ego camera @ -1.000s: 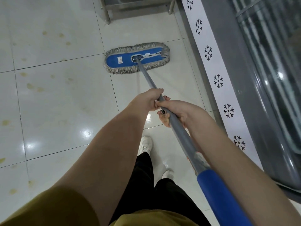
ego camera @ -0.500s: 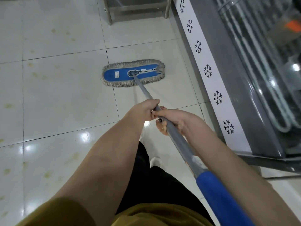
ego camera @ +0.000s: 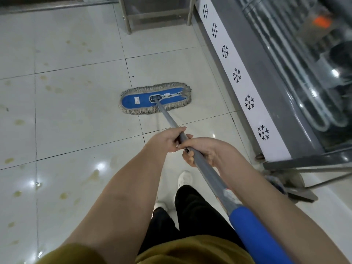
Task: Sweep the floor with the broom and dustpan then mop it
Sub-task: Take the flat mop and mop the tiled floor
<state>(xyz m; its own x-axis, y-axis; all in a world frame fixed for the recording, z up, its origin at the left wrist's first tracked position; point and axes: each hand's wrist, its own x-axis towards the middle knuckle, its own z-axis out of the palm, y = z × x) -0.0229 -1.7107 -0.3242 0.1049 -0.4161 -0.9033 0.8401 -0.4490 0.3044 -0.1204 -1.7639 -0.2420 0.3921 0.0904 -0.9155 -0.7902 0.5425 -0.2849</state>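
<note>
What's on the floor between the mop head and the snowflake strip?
Just bare tile separates mop head and snowflake strip, per the head view.

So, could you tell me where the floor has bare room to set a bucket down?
The stained tiles left of the mop head lie bare. Crowded: the strip between mop head and snowflake-trimmed cabinet, and the grey gear at its corner.

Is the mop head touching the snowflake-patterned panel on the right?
Apart. The head view shows bare tile between the mop head and the snowflake panel.
</note>
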